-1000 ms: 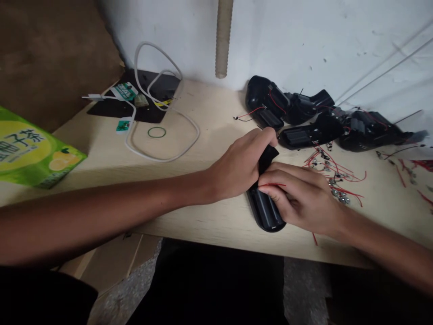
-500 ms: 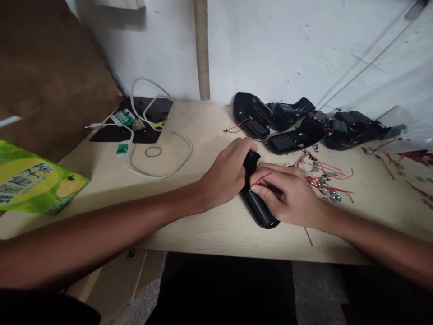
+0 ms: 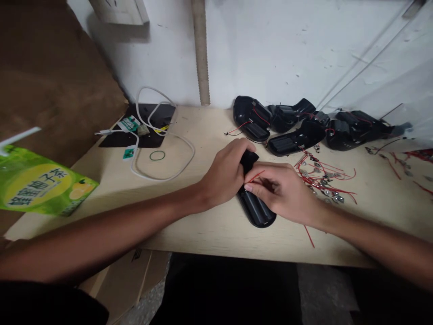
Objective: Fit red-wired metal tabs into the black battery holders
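1. Green pack [image 3: 43, 183] with a yellow oval, far left; white straw [image 3: 25, 136] at its upper corner;
2. White cable [image 3: 194, 150], looped over a black sheet [image 3: 151, 141] and the pale tabletop [image 3: 203, 234];
3. Green ring [image 3: 157, 160], lying within the cable's curve;
4. Wall socket [image 3: 118, 10], upper left on the white wall [image 3: 253, 45]; ribbed tube [image 3: 202, 58] running down the same wall;
5. Cardboard [image 3: 123, 277], below the tabletop's near edge.

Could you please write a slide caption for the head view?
The left-hand grip holds a long glossy black casing while the right-hand grip pinches a thin red wire over it.
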Tool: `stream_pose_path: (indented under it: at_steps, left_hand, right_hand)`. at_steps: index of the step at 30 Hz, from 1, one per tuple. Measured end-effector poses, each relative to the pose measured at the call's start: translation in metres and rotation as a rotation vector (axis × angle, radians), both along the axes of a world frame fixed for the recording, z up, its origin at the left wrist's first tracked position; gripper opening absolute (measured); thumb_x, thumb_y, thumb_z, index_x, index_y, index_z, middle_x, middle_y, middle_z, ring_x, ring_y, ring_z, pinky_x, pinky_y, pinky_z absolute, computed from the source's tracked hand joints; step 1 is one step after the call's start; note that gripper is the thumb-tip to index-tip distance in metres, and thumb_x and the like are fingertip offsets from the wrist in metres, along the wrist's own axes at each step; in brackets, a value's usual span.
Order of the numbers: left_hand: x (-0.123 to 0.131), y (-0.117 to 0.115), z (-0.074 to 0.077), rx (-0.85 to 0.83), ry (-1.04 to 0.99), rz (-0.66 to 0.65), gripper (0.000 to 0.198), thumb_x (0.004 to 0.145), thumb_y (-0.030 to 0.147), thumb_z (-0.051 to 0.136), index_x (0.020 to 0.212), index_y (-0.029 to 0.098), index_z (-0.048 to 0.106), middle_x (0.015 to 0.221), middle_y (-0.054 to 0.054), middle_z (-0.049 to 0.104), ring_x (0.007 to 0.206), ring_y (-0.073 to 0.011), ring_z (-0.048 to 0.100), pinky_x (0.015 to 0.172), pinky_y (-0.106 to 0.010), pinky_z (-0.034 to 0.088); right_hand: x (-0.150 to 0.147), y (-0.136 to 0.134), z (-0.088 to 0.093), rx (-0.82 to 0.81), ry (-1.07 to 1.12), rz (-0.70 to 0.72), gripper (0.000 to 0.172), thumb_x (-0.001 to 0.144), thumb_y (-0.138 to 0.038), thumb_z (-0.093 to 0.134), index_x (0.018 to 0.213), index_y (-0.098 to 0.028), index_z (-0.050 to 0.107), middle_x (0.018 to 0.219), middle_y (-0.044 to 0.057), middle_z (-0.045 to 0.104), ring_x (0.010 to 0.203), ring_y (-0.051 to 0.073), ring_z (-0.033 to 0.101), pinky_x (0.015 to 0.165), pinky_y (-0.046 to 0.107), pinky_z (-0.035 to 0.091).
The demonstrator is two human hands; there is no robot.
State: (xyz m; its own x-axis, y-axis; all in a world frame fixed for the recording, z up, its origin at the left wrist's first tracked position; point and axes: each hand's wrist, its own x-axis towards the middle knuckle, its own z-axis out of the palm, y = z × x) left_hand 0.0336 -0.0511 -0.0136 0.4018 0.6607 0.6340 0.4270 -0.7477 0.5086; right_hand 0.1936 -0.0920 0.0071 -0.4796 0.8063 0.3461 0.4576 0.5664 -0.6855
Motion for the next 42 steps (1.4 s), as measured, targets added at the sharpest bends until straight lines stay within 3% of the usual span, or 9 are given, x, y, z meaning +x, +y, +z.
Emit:
stream_pose_path:
  at_steps: [4,7,10,14,17,21,32,37,42]
  left_hand:
    - [-0.007,0.007,0.003,0.022,-0.065,0.080,0.044,0.061,-0.004,0.035,0.093,0.019,0.053,0.090,-0.001,0.064,0.084,-0.0133,0.059,0.078,-0.028,0.051]
    - [-0.009,0.008,0.006,0.080,-0.104,0.122,0.044,0.063,-0.004,0.036,0.095,0.020,0.054,0.092,-0.001,0.064,0.085,-0.0135,0.060,0.078,-0.028,0.052]
    - [-0.008,0.003,0.010,0.155,-0.125,0.119,0.044,0.064,-0.004,0.036,0.097,0.019,0.054,0.094,-0.002,0.064,0.088,-0.0135,0.061,0.079,-0.027,0.052]
    - [-0.003,-0.006,0.015,0.228,-0.167,0.118,0.040,0.069,-0.002,0.038,0.100,0.018,0.053,0.095,-0.003,0.063,0.088,-0.0136,0.060,0.077,-0.027,0.052]
    - [-0.001,-0.009,0.017,0.241,-0.156,0.090,0.040,0.071,-0.001,0.039,0.102,0.019,0.053,0.096,-0.003,0.062,0.088,-0.0142,0.060,0.074,-0.028,0.052]
    - [0.000,-0.012,0.018,0.215,-0.146,0.086,0.041,0.070,-0.001,0.038,0.103,0.019,0.052,0.096,-0.004,0.062,0.087,-0.0142,0.060,0.072,-0.028,0.052]
    - [-0.002,-0.018,0.022,0.330,-0.087,-0.035,0.037,0.080,0.001,0.037,0.108,0.020,0.051,0.101,-0.007,0.063,0.096,-0.0166,0.061,0.076,-0.031,0.054]
    - [-0.003,-0.017,0.021,0.307,-0.040,-0.009,0.036,0.080,0.002,0.038,0.109,0.019,0.050,0.103,-0.006,0.063,0.097,-0.0159,0.061,0.076,-0.029,0.053]
    - [-0.006,-0.012,0.024,0.203,-0.017,0.028,0.032,0.079,0.008,0.045,0.109,0.019,0.050,0.105,-0.006,0.063,0.098,-0.0172,0.060,0.078,-0.031,0.052]
  right_hand:
    - [0.011,-0.002,0.004,0.136,0.041,-0.133,0.021,0.086,-0.020,0.057,0.066,-0.017,0.053,0.057,-0.004,0.046,0.049,0.007,0.040,0.047,0.021,0.032]
    - [0.015,-0.002,0.007,0.129,-0.049,-0.196,0.028,0.083,-0.026,0.061,0.060,-0.018,0.048,0.051,-0.006,0.042,0.045,0.007,0.035,0.045,0.023,0.029]
    - [0.011,-0.001,0.007,-0.150,-0.045,-0.220,0.027,0.079,-0.036,0.066,0.064,-0.018,0.054,0.053,-0.005,0.045,0.047,0.008,0.039,0.045,0.023,0.029]
    - [0.003,0.000,0.006,-0.586,0.221,-0.138,0.024,0.075,-0.038,0.069,0.077,-0.017,0.057,0.065,-0.003,0.052,0.059,0.010,0.047,0.048,0.022,0.034]
    - [-0.001,-0.001,0.007,-0.769,0.376,-0.040,0.027,0.069,-0.033,0.075,0.079,-0.017,0.056,0.064,-0.004,0.051,0.057,0.009,0.047,0.048,0.021,0.034]
    - [-0.004,-0.004,0.008,-0.902,0.492,-0.038,0.030,0.065,-0.031,0.078,0.079,-0.015,0.057,0.058,-0.003,0.053,0.049,0.010,0.049,0.044,0.022,0.033]
    - [-0.006,0.001,0.002,-0.830,0.579,-0.002,0.015,0.061,-0.012,0.072,0.067,-0.014,0.059,0.059,-0.006,0.052,0.054,0.007,0.043,0.050,0.022,0.031]
    - [-0.008,0.000,0.001,-0.811,0.572,-0.035,0.013,0.061,-0.013,0.070,0.065,-0.014,0.058,0.059,-0.005,0.051,0.055,0.008,0.042,0.051,0.023,0.030]
    - [-0.004,0.006,0.002,-0.801,0.563,-0.071,0.022,0.063,-0.021,0.075,0.080,-0.015,0.060,0.064,-0.004,0.055,0.056,0.010,0.049,0.053,0.023,0.037]
